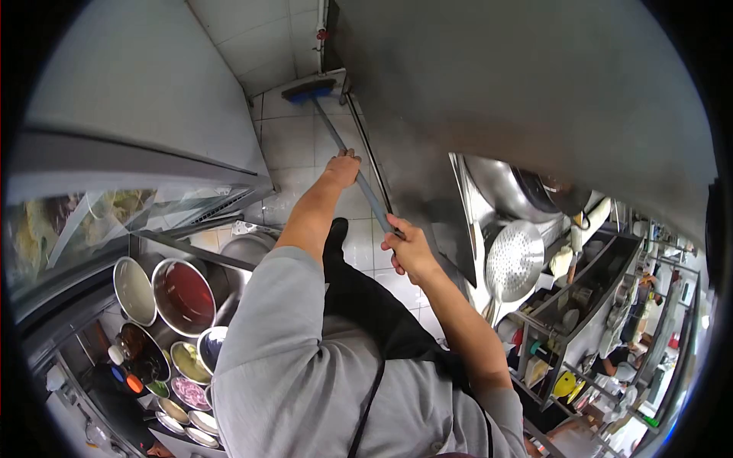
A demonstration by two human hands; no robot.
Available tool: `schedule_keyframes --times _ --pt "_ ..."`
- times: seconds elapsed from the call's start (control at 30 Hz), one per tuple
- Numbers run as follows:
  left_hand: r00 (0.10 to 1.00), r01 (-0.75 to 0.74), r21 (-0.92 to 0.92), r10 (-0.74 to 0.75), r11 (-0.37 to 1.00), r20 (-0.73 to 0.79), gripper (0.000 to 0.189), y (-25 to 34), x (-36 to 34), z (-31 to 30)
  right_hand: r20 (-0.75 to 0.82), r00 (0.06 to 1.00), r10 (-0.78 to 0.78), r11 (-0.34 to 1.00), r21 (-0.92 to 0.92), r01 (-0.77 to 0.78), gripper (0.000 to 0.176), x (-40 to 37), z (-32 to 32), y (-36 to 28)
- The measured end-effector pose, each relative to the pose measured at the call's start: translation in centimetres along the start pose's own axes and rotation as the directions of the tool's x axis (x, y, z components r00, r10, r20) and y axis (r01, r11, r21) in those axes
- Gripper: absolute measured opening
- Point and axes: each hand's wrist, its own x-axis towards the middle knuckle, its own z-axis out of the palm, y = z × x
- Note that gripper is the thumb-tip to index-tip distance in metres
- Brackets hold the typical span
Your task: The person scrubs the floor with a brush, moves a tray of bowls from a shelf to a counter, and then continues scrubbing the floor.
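Observation:
A long grey broom handle (369, 195) runs from the middle of the view up to a blue and black broom head (309, 91), which rests on the tiled floor at the far end of a narrow gap. My left hand (344, 168) is wrapped round the handle about halfway along. Nearer to me, my right hand (407, 249) grips the handle close to its upper end.
A metal panel (412, 153) stands right of the broom, with a perforated ladle (515, 261) beyond. At left are a white cabinet (153, 76), a pot of red liquid (184, 297) and several food bowls. Other people are far right.

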Motion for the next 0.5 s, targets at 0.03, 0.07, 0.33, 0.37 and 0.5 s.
schedule_keyframes --times 0.03,0.07,0.33,0.37,0.5 --pt "0.999 -0.05 0.023 0.049 0.998 0.02 0.035 -0.8 0.9 0.6 -0.007 1.0 0.005 1.0 -0.016 -0.006 0.058 0.9 0.3 -0.5" --pt "0.994 -0.098 0.042 0.096 0.994 0.043 0.036 -1.1 1.6 1.1 -0.015 1.0 -0.005 1.0 -0.016 0.005 0.055 0.9 0.0 -0.4" --pt "0.993 -0.059 -0.176 0.077 0.983 0.095 0.046 4.3 -0.6 2.1 -0.045 0.995 0.086 0.989 -0.118 -0.091 0.052 -3.8 -4.5 -1.2" --pt "0.994 -0.032 -0.178 0.05 0.984 0.094 0.044 3.7 -0.3 1.3 -0.05 0.996 0.075 0.99 -0.117 -0.08 0.051 -2.0 -3.9 -2.7" --pt "0.992 0.039 -0.017 -0.036 0.999 0.117 0.039 -3.5 4.3 -2.4 -0.002 1.0 -0.027 0.992 -0.126 0.027 0.049 3.8 1.0 -6.0"
